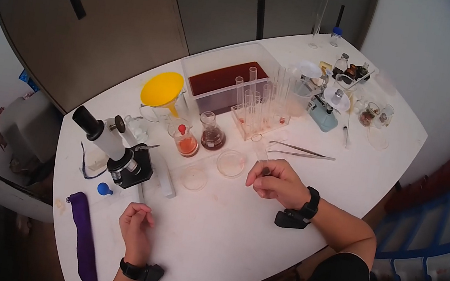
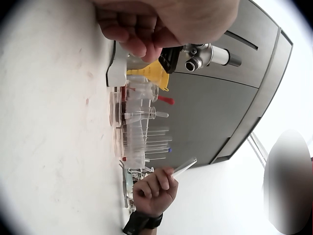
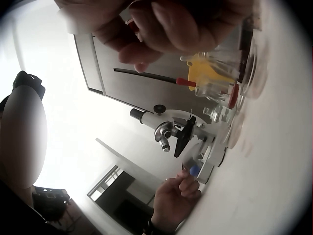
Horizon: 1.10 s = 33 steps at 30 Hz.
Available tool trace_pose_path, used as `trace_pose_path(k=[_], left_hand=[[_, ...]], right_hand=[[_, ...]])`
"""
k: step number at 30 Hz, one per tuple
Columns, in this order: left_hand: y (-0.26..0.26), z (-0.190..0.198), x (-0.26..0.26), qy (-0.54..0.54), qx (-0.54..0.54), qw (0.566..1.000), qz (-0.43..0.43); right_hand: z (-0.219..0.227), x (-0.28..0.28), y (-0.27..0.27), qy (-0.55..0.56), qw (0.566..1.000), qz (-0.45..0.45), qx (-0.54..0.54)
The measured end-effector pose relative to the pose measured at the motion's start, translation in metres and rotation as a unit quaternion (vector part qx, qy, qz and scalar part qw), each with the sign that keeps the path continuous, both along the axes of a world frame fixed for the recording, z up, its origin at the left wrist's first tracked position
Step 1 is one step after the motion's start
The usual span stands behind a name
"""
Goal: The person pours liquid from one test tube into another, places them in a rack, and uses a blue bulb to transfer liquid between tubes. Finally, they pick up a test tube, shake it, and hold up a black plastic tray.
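Note:
My right hand (image 1: 277, 182) is raised over the right middle of the table, its fingers curled round a clear glass test tube (image 1: 260, 147). The tube slants up out of the fist, and the left wrist view shows its upper end (image 2: 186, 167) beyond the fingers. At the near left, my left hand (image 1: 137, 229) hangs loosely curled over the tabletop with nothing in it. Just beyond it stands a white and black microscope (image 1: 126, 158). Two shallow glass dishes, a nearer dish (image 1: 194, 179) and a farther dish (image 1: 231, 163), lie between the hands.
Behind the dishes stand a flask of orange liquid (image 1: 187, 145), a dark flask (image 1: 213, 136) and a test tube rack (image 1: 259, 123). Tweezers (image 1: 304, 152) lie beyond my right hand. A yellow funnel (image 1: 161, 89), plastic tub (image 1: 227, 85), balance (image 1: 325, 112) and purple pouch (image 1: 83, 238) stand farther around.

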State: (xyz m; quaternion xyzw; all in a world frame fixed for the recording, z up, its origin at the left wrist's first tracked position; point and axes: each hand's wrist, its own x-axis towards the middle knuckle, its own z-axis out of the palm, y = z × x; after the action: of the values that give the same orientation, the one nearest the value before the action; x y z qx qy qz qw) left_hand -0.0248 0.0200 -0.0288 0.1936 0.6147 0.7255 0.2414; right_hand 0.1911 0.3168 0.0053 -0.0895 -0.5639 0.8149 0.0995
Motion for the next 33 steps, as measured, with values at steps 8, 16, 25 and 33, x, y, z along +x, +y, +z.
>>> trace_pose_path(k=[8, 16, 25, 33], left_hand=[[-0.003, 0.002, -0.003, -0.016, -0.022, 0.999, -0.017], [-0.006, 0.001, -0.003, -0.006, -0.029, 0.999, -0.031], [-0.010, -0.009, -0.008, 0.008, -0.004, 0.999, -0.031], [-0.008, -0.009, -0.013, 0.000, -0.003, 0.999, -0.045]], right_hand=[[-0.005, -0.001, 0.002, 0.014, 0.999, -0.040, -0.028], [-0.008, -0.002, 0.002, 0.013, 0.997, -0.070, -0.006], [-0.006, 0.000, 0.004, 0.044, 0.996, -0.075, 0.022], [-0.009, 0.002, 0.014, 0.071, 0.993, -0.082, 0.053]])
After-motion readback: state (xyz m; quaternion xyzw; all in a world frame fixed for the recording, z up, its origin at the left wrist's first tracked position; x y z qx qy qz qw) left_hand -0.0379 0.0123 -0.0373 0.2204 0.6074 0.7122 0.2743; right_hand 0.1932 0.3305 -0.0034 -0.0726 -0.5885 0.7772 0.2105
